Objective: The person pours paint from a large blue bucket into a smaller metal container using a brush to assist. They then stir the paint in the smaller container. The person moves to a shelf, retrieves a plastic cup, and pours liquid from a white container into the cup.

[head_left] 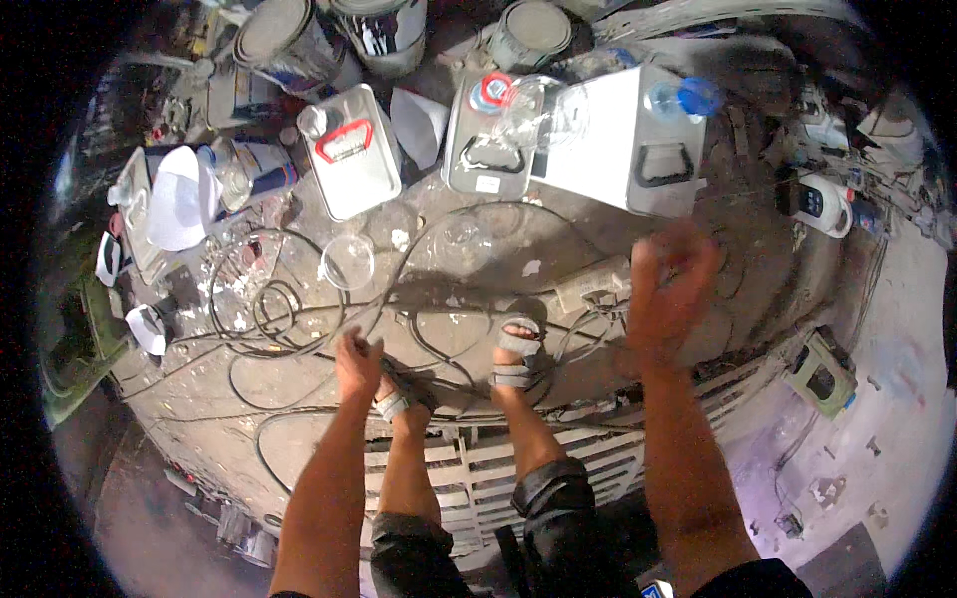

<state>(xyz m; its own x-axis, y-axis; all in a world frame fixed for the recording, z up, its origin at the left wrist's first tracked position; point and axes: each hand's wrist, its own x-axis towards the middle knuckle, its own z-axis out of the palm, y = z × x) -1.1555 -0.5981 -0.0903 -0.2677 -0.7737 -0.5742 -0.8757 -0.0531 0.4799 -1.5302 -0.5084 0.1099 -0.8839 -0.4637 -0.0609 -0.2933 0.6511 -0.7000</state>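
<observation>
Seen from the wearer's head, two bare hands hang over a dusty, littered floor point(493, 269). The left hand point(357, 364), at the left and near, has its fingers loosely bent and its grip slack, moderately wide; it lies closest in view to a dark cable point(401, 265), which runs in loops across the floor and passes just beyond the fingers. The right hand point(675, 284), reaching farther out on the right, is blurred, so the state of its grip cannot be told. Its nearest large neighbour is a rectangular metal can point(620, 140) on the far right, tilted, with a black handle and a blue cap point(700, 97); whether hand and can touch is also unclear. To the left of this can stand a grey can point(490, 130) with a black handle and a red-ringed cap, and, farther left, a pale can point(359, 187) with a red handle. A clear plastic cup point(543, 112) overlaps the first two in view. Round tins point(274, 30) line the far edge. A pale box point(588, 286) lies just left of the right hand, and a clear plastic disc point(349, 262) lies beyond the left. Between the forearms appear the person's strapped sandals point(512, 376), with a slatted platform point(465, 470) on the near side.
</observation>
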